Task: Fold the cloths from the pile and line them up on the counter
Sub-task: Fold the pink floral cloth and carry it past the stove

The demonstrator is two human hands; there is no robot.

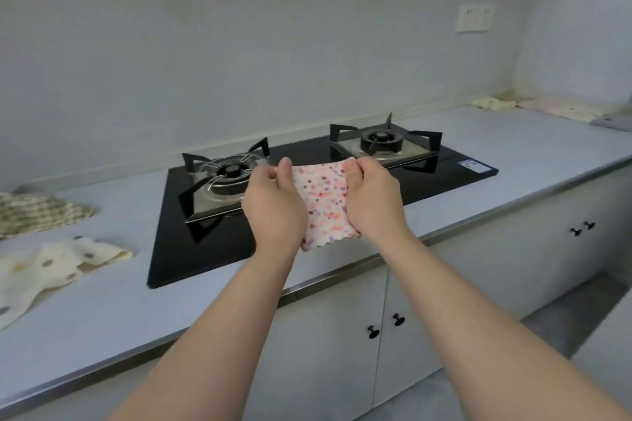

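Over the front part of the black hob (pixel 212 260), one pink dotted cloth (pixel 325 202) hangs in the air between two bare hands. The left hand (pixel 273 205) pinches its upper left corner and the right hand (pixel 374 202) pinches its upper right corner. The fingers (pixel 367 164) of both hands are curled narrow on the fabric, with the thumbs on the near side. The cloth is held flat between the hands, and its wavy lower hem hangs free. The hob is set into the grey desk (pixel 102 301) and has two burners, the left burner (pixel 232 171) and the right burner (pixel 379 140), each under a black pan support. On the left part of the desk lie two loose cloths, near each other but apart: a green checked cloth (pixel 37 212) further back and a cream spotted cloth (pixel 51 270) nearer. At the far right end of the desk, by the wall, three flat cloths lie in a row: a cream one (pixel 494 102), a pale pink one (pixel 561 109) and a grey one (pixel 612 121), which the picture edge cuts. One white wall socket (pixel 474 18) is above them. Under the desk the cabinet doors (pixel 328 352) carry four black knobs, in two pairs.
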